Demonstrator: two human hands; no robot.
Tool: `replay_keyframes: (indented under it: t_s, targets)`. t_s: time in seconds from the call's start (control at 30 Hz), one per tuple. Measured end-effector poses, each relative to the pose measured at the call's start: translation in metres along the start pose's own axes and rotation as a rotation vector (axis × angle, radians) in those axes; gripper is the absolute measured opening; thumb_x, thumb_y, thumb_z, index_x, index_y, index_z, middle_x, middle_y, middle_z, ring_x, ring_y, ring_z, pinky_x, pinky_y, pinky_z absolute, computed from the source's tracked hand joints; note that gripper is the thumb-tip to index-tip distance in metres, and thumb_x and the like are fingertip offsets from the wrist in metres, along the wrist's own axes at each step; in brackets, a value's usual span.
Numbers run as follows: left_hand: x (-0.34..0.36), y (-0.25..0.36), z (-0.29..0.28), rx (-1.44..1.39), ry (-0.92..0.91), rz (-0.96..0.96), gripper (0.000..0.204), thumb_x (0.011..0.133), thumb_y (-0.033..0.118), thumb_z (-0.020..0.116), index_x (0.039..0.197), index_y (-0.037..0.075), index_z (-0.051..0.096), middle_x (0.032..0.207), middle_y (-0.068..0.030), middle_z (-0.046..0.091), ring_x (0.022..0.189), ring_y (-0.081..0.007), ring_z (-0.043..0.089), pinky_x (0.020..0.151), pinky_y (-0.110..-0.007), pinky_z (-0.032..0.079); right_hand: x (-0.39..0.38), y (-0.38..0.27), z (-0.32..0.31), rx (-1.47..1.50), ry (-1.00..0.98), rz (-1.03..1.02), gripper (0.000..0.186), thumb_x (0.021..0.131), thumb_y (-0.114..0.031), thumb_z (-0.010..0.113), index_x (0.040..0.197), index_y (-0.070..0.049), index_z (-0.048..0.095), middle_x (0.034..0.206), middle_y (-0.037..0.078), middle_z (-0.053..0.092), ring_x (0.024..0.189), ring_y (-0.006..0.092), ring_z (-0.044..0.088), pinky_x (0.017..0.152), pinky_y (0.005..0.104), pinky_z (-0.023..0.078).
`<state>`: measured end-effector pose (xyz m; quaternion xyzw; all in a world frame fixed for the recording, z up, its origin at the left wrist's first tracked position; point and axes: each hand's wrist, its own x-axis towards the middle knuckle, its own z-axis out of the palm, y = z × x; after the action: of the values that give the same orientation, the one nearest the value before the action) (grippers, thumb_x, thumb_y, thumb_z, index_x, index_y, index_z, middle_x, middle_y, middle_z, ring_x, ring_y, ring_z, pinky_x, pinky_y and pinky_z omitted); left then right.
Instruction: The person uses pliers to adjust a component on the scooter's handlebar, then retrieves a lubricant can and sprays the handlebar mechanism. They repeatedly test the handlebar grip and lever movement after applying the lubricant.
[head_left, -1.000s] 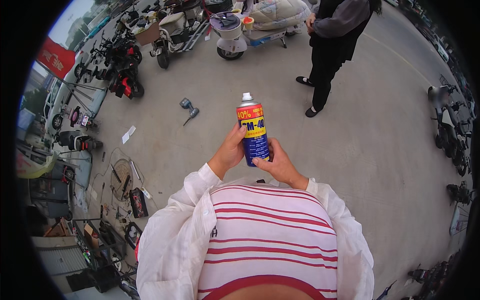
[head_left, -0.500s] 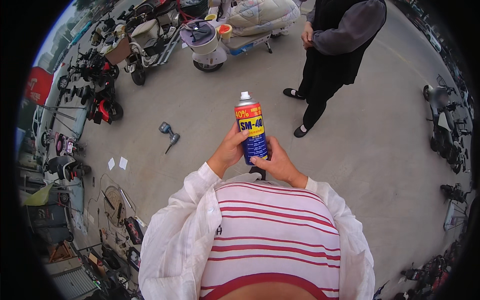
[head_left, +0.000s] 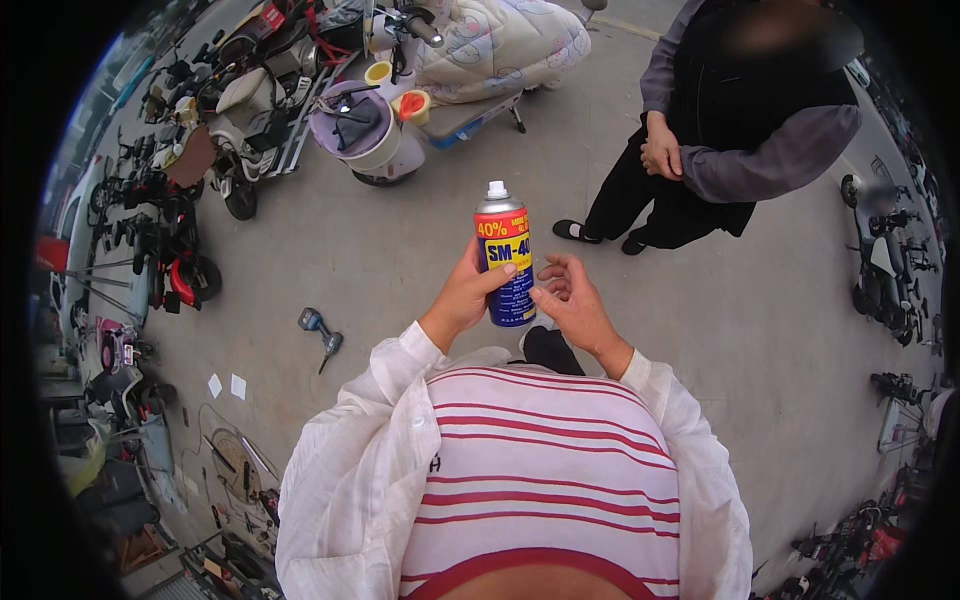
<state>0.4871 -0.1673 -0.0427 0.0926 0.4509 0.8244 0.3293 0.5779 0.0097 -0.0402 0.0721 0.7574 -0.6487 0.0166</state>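
Observation:
A blue, yellow and red spray can (head_left: 507,285) with a white nozzle stands upright in front of my chest. My left hand (head_left: 466,288) is wrapped round its left side, thumb across the label. Beside the can's lower right edge is my right hand (head_left: 578,308), its fingers apart and slightly curled. The right thumb tip is close to the can; whether it touches I cannot tell. On the ground to the left lies a blue and black cordless drill (head_left: 320,336).
A person in dark clothes (head_left: 700,150) stands ahead to the right, hands clasped. A scooter with a quilted cover (head_left: 500,50) and a lilac basket (head_left: 352,122) is parked ahead. Two white papers (head_left: 238,386) and scattered tools lie at left. Motorbikes (head_left: 885,250) line both sides.
My right hand has come off the can's lower right side, its fingers opening. The scooter and the drill have shifted left and downward in view. One of my feet now shows below the can.

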Motion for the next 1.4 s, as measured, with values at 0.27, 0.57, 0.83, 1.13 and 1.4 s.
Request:
replay_keyframes:
  t_s: [0.27,0.57,0.83,1.13,1.4]
  targets:
    - [0.175,0.04,-0.001,0.807,0.22,0.434,0.088,0.07,0.021,0.08,0.14,0.0,0.031,0.127,-0.0196,0.052,0.118,-0.0301,0.053,0.098,-0.038,0.042,0.212,-0.057,-0.055,-0.259,0.069,-0.489,0.094,0.077,-0.015,0.076,0.149,-0.009,0.015,0.139,0.019,0.035,0.123,0.0285,0.047,0.104,0.0404,0.039]
    - [0.322,0.106,-0.004,1.154,0.539,0.708,0.086,0.067,0.018,0.079,0.138,0.001,0.034,0.123,-0.0218,0.052,0.109,-0.0387,0.054,0.09,-0.043,0.046,0.404,-0.086,-0.094,-0.022,-0.07,-0.662,0.083,0.076,-0.002,0.074,0.143,-0.009,0.026,0.132,0.014,0.042,0.114,0.0213,0.051,0.097,0.0345,0.044]
    - [0.426,0.169,-0.055,1.182,0.433,0.715,0.072,0.072,0.021,0.076,0.133,0.0,0.044,0.118,-0.0198,0.058,0.105,-0.0356,0.059,0.088,-0.04,0.048,0.564,-0.099,-0.126,0.158,-0.262,-0.661,0.075,0.069,0.0,0.071,0.136,-0.008,0.038,0.126,0.013,0.047,0.112,0.0223,0.053,0.095,0.0332,0.044]
    - [0.481,0.234,-0.143,1.306,1.354,0.43,0.045,0.085,0.017,0.063,0.124,0.001,0.048,0.105,-0.0182,0.062,0.096,-0.035,0.061,0.081,-0.041,0.048,0.72,-0.112,-0.153,-0.061,-0.448,-0.641,0.069,0.067,-0.003,0.074,0.13,-0.007,0.045,0.12,0.012,0.05,0.108,0.0227,0.054,0.095,0.0334,0.043]
    - [0.525,0.249,-0.149,1.366,1.527,0.23,0.047,0.086,0.022,0.065,0.125,0.002,0.048,0.106,-0.0216,0.062,0.086,-0.0337,0.064,0.074,-0.039,0.051,0.819,-0.087,-0.123,0.044,-0.806,-0.504,0.069,0.066,-0.006,0.074,0.129,-0.007,0.046,0.119,0.014,0.051,0.107,0.0259,0.054,0.094,0.0347,0.043]
